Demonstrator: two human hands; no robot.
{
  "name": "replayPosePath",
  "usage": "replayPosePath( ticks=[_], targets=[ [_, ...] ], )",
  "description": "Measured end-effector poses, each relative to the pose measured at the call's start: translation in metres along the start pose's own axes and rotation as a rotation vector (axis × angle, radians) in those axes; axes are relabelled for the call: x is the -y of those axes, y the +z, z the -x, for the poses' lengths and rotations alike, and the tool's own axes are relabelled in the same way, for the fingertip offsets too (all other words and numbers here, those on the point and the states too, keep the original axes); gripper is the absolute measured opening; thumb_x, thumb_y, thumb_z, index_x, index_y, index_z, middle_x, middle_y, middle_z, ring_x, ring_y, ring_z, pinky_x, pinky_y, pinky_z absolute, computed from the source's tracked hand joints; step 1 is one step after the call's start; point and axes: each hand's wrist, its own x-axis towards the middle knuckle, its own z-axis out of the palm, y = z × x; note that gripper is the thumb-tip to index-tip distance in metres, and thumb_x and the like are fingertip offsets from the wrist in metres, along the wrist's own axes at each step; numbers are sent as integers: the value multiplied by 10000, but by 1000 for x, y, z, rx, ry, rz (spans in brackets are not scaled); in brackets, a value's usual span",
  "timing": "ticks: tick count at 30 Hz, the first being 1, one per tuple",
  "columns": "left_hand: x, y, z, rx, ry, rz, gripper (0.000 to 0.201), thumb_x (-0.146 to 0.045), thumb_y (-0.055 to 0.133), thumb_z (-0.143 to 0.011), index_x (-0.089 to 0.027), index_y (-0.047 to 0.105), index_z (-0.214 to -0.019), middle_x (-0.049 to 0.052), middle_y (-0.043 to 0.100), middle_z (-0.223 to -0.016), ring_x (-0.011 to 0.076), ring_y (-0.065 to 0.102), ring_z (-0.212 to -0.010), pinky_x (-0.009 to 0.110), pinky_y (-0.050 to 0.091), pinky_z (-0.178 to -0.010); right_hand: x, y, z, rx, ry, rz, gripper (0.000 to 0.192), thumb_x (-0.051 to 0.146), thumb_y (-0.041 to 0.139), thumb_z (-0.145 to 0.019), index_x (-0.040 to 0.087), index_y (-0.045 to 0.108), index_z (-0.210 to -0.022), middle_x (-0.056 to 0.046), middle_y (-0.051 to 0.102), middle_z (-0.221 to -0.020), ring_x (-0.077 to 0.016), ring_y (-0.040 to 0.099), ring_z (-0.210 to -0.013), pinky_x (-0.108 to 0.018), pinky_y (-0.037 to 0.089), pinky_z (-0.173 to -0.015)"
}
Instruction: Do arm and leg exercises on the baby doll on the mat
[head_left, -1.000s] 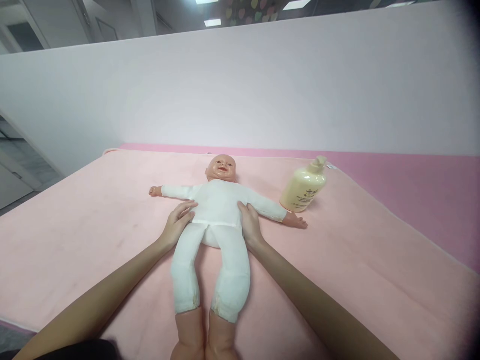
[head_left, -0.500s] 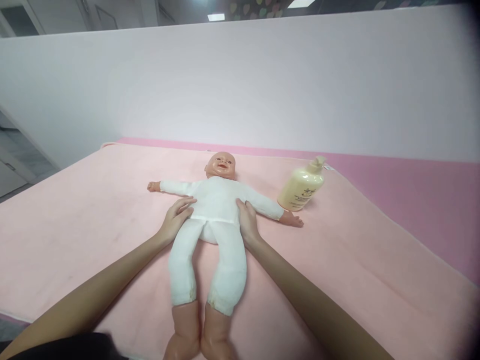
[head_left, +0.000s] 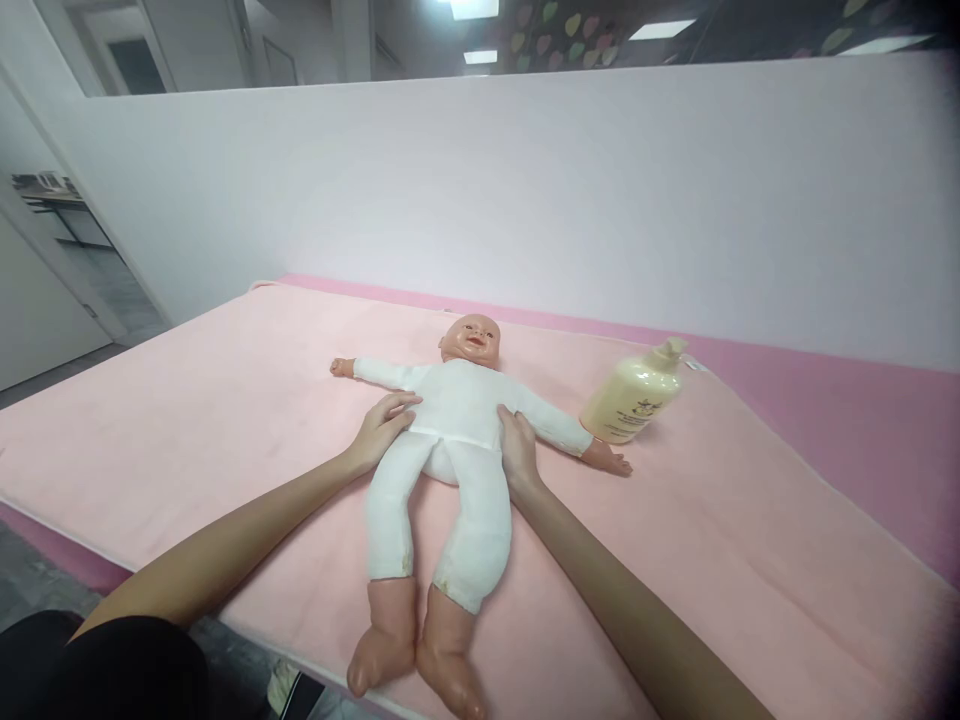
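A baby doll [head_left: 461, 405] lies on its back, arms spread, with a white cloth body and a bare plastic head, hands and feet. My left hand [head_left: 384, 430] holds the doll's side at the waist, its fingertips on the white cloth. On the opposite side of the waist, my right hand [head_left: 519, 448] grips the torso, thumb on the front and some fingers hidden. A pale yellow pump bottle [head_left: 630, 402] stands by the doll's outstretched arm, beyond my right hand.
A light pink towel-like cover [head_left: 247, 400] spreads under the doll over a darker pink surface [head_left: 847, 420]. A white partition wall [head_left: 525, 190] rises behind it. At the left is a doorway with a table [head_left: 64, 200] beyond. The near edge drops to a grey floor.
The view has shifted, so the doll, bottle and hands appear farther right and more of the near edge and floor shows. Both hands keep their places on the doll's waist.
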Motion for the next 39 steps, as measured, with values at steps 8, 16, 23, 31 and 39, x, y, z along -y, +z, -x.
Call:
replayPosePath(
  ticks=[8, 16, 23, 31, 39],
  targets=[
    [7, -3, -1, 14, 75, -49, 313, -292, 553, -821, -178, 654, -1094, 90, 571, -1284, 225, 462, -1274, 365, 355, -1086, 2, 0, 1, -11, -18, 75, 269, 457, 566, -725, 218, 559, -848, -22, 669, -938, -211, 603, -880, -319, 483, -791],
    [11, -2, -2, 13, 96, -40, 285, -261, 538, -828, -194, 653, -1080, 85, 569, -1252, 235, 507, -1217, 390, 393, -1046, -4, -1, -3, -6, -54, 109, 356, 493, 572, -715, 192, 582, -905, -42, 659, -1012, -217, 588, -932, -337, 451, -874],
    [10, -1, -1, 3, 105, -39, 284, -253, 531, -822, -195, 656, -1071, 83, 573, -1238, 232, 496, -1224, 386, 390, -1046, -2, -1, -1, 6, -60, 90, 320, 484, 579, -713, 202, 579, -864, -35, 665, -949, -215, 594, -875, -336, 474, -816],
    [8, -1, 0, 4, 86, -56, 293, -265, 528, -823, -207, 658, -1079, 75, 591, -1240, 238, 506, -1213, 402, 383, -1052, -3, -1, -2, 23, -55, 73, 290, 472, 579, -723, 213, 576, -853, -30, 670, -949, -218, 600, -903, -334, 488, -813],
    [6, -2, -3, -2, 82, -41, 314, -314, 546, -800, -172, 661, -1055, 92, 588, -1241, 236, 504, -1216, 372, 377, -1050, -2, 1, -2, 0, -25, 12, 281, 451, 577, -724, 210, 562, -867, -11, 667, -948, -190, 612, -882, -311, 486, -800]
  ],
)
